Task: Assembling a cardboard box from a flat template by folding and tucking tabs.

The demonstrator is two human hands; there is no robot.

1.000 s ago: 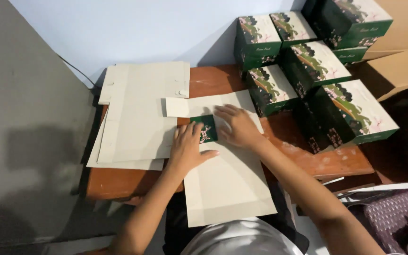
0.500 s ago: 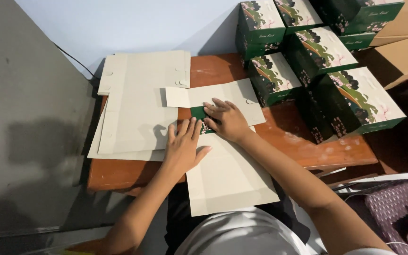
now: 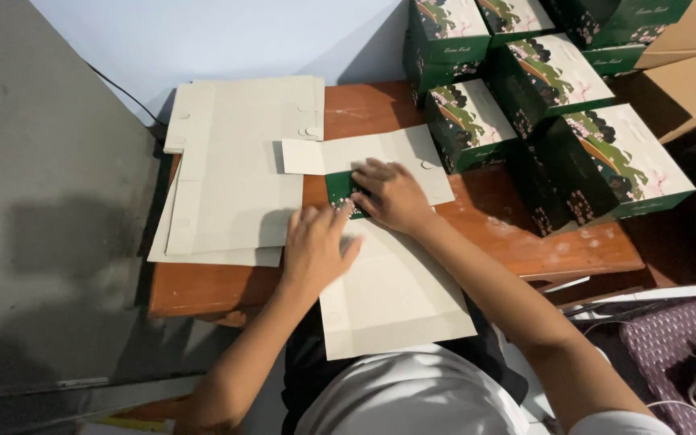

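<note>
A flat, unfolded cardboard box blank (image 3: 396, 298) lies grey side up on the wooden table (image 3: 525, 242) and overhangs its near edge. My left hand (image 3: 316, 246) rests flat on the blank, fingers spread. My right hand (image 3: 392, 193) presses down a folded flap whose green printed side shows under the fingers. Neither hand grips anything. The blank's far flaps (image 3: 364, 153) stretch away beyond my right hand.
A stack of flat grey box blanks (image 3: 235, 161) lies at the table's left. Several assembled green printed boxes (image 3: 582, 137) crowd the right side and back. Brown cartons (image 3: 686, 72) stand at far right. A purple woven basket (image 3: 678, 354) sits low on the right.
My right hand has slid a little to the right along the folded flap. My left hand stays pressed on the blank. The camera view has shifted slightly.
</note>
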